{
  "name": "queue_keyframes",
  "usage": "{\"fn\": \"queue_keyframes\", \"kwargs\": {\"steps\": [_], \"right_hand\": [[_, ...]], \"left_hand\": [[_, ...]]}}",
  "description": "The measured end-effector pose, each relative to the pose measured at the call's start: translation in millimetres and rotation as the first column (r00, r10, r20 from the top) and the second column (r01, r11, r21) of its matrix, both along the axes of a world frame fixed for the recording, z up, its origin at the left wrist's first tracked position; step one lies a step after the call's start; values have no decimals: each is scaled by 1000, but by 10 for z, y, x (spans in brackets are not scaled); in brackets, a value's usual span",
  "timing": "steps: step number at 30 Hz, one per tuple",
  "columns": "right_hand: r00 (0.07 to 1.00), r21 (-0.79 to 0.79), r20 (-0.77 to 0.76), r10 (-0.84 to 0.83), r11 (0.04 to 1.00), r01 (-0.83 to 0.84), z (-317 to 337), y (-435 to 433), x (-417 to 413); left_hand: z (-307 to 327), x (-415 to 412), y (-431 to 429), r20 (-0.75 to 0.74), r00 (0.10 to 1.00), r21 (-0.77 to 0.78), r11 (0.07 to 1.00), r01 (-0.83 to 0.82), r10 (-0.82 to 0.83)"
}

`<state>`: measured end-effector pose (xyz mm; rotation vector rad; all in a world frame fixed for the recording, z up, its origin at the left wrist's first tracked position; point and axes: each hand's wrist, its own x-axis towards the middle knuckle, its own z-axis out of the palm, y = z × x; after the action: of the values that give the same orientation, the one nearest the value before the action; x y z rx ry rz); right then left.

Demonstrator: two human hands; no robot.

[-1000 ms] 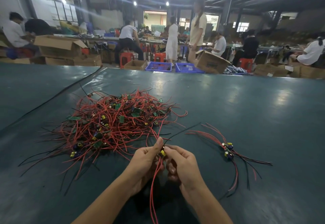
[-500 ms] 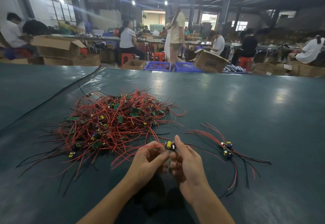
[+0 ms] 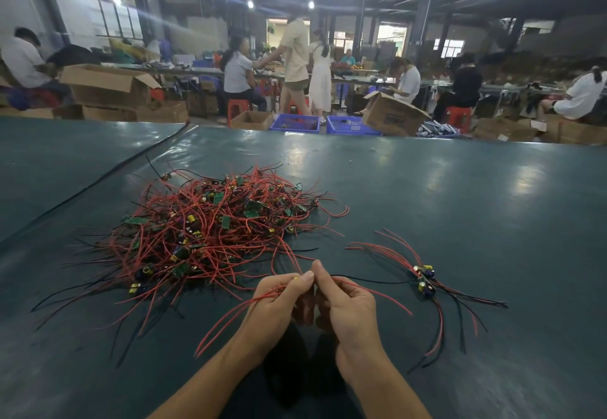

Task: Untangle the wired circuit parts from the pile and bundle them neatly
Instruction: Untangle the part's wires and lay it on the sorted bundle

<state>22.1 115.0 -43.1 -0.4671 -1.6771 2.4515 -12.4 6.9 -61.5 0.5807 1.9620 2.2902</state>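
Head view. Step in hand, as I judge it: working one part free of the pile (image 3: 210, 231).

- My left hand (image 3: 279, 303) is curled round the red leads (image 3: 230, 320), with the thumb pinching the small yellow-tipped part (image 3: 296, 277).
- My right hand (image 3: 348, 307) pinches the same spot from the other side, fingers curled on another lead.
- Hands touch each other, just in front of the pile on the table (image 3: 460, 205).
- Some red leads run from the pinch up toward the pile. Can't tell if they're snagged.

Next, probably: pull it clear, line up the leads, lay it with the bundle (image 3: 425, 279) on my right.

Writing: there's print on the box (image 3: 392, 116) behind, too blurred to read. Nothing legible on the parts.
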Motion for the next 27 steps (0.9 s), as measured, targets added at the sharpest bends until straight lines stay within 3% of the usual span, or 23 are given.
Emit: {"fn": "queue_keyframes", "kwargs": {"steps": [3, 9, 13, 17, 20, 22, 27], "right_hand": [[997, -70, 57, -46, 996, 50, 2, 74, -70], [979, -215, 19, -205, 955, 204, 25, 410, -151], [965, -225, 8, -264, 939, 259, -7, 444, -153], [980, -104, -18, -200, 975, 197, -29, 303, -135], [999, 94, -46, -6, 995, 10, -61, 87, -63], [993, 124, -82, 85, 990, -74, -88, -42, -24], [1000, 156, -21, -20, 988, 23, -111, -14, -77]], "left_hand": [[-18, -21, 6, -15, 999, -25, 999, -39, 38], [1, -74, -28, -14, 998, -36, 998, -59, 59], [-16, -59, -22, -29, 999, -51, 998, -36, 35], [10, -64, -41, 18, 998, 10, 998, -57, 56], [1, -68, -47, -17, 998, 2, 999, -53, 53], [9, -54, -49, -30, 999, -17, 1000, -23, 23], [-25, -71, -58, -86, 995, -114, 993, 30, -40]]}}
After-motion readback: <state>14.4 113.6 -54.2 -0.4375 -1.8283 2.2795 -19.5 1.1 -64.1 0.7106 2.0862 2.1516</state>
